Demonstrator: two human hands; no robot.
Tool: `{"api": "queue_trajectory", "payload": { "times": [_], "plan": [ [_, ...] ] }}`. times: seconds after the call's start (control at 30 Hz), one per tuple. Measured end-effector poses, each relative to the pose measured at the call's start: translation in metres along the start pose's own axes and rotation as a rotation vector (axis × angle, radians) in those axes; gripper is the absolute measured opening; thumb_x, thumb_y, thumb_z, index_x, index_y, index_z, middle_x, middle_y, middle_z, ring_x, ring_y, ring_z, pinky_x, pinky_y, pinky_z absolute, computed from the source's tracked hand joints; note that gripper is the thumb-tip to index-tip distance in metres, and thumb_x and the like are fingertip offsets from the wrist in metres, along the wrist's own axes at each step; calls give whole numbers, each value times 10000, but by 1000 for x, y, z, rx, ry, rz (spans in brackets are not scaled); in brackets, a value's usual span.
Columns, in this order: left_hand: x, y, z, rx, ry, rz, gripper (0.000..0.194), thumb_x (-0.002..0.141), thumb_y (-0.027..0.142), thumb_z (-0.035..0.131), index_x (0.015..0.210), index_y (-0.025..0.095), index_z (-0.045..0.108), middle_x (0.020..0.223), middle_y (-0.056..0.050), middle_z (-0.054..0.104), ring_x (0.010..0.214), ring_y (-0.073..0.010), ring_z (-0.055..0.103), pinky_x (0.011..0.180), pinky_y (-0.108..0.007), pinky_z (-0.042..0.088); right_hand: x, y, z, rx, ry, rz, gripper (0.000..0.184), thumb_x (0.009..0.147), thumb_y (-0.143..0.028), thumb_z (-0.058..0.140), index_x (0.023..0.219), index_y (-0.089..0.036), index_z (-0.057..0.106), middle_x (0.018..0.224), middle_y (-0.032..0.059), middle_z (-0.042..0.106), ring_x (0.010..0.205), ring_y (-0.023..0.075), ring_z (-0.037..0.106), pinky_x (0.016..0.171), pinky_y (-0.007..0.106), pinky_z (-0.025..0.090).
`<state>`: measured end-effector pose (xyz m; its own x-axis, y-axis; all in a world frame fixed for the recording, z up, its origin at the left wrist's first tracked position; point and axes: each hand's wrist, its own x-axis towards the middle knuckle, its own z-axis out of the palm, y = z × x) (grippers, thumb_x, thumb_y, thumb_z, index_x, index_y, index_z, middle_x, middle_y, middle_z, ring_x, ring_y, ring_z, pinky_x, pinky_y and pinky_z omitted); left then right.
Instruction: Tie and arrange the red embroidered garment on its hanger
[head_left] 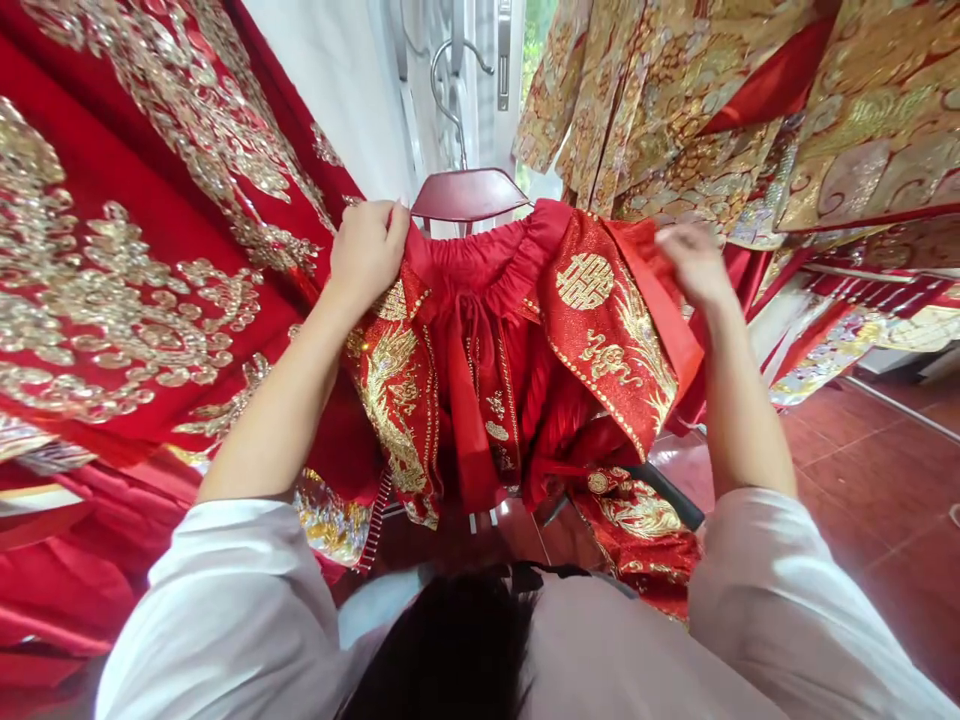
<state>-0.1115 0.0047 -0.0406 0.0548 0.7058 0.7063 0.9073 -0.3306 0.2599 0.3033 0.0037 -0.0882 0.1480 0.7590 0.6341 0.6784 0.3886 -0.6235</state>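
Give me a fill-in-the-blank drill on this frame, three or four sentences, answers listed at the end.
1. The red embroidered skirt hangs from a dark red wooden hanger with a metal ____.
2. The left hand grips the skirt's ____ just below the hanger.
3. The embroidery on the skirt is ____ in colour.
4. The right hand touches the skirt's red ____ panel with the round gold emblem.

Missing words: hook; waistband; gold; embroidered

Garment shop: hung embroidered robes [750, 110], hanger [469, 190]
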Motion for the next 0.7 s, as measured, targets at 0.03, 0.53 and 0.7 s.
{"api": "queue_trajectory", "payload": {
  "times": [0.03, 0.53, 0.7],
  "plan": [
    [-1, 1, -1, 16, 4, -5, 406, 965, 367, 285, 637, 167, 417, 696, -83, 538, 783, -214, 587, 772, -330, 436, 2, -2, 5, -79, -84, 54, 384, 812, -549, 508, 688, -187, 530, 656, 54, 566, 654, 179, 506, 643, 342, 413],
    [-9, 11, -5, 120, 9, -75, 418, 983, 377, 287, 845, 115, 582, 846, -89, 588, 1011, -302, 601, 901, -486, 452, -103, -58, 56, -409, 91, -63, 254, 893, -292, 399, 891, -156, 614, 779, 101, 644, 671, 213, 586, 662, 344, 434],
    [-10, 12, -4, 159, 15, -72, 432, 984, 373, 269, 871, 109, 591, 859, -104, 593, 1013, -319, 604, 889, -502, 457, -108, -51, 68, -339, 81, -53, 216, 836, -340, 502, 914, -166, 603, 792, 98, 643, 708, 229, 594, 677, 367, 460]
  ]
}}
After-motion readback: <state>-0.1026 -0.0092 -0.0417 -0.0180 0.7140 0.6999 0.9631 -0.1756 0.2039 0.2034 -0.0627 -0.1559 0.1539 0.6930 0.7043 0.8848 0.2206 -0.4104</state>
